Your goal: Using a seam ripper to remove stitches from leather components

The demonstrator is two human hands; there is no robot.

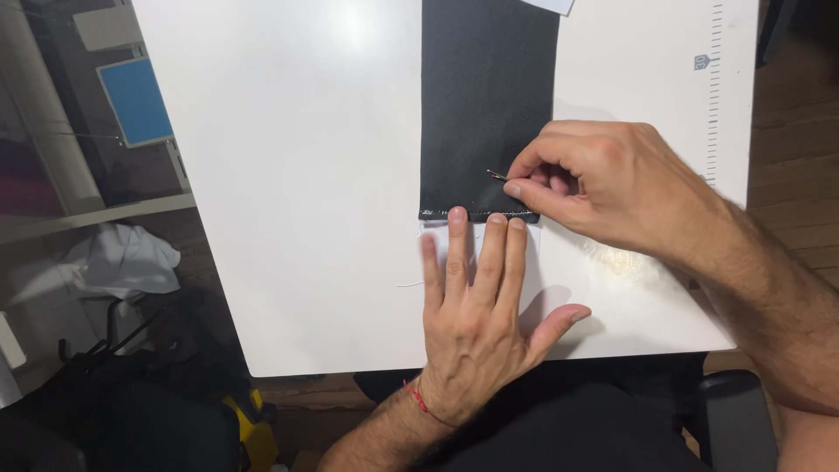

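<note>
**Hands at the hem of a dark cloth on a white table**

Our right hand [603,179] is pinched shut, thumb and forefinger closed on a thin tool [496,175] with a red part at the grip and a fine dark tip; we cannot tell whether it is a needle or a small picker. Its tip lies on the dark cloth [485,96], just above the stitched lower hem [476,213]. Our left hand [476,310] lies flat and open, fingers spread, holding nothing. Its fingertips [457,217] touch the hem, while the palm rests on a white sheet of paper [437,236] just below the cloth. A red string band [416,398] circles the left wrist.

We work on a white table [297,175] with a printed ruler scale [715,87] running along its right edge. The dark cloth runs as a straight strip from the far edge toward us, ending at the hem near the middle of the table. A loose pale thread [409,283] lies on the table left of the left hand.

Around the table we see a wooden floor [795,157] on the right. On the left are a blue panel [135,100], a crumpled white cloth [122,262] and a yellow object [253,433] low down among dark shapes that we cannot tell apart.
</note>
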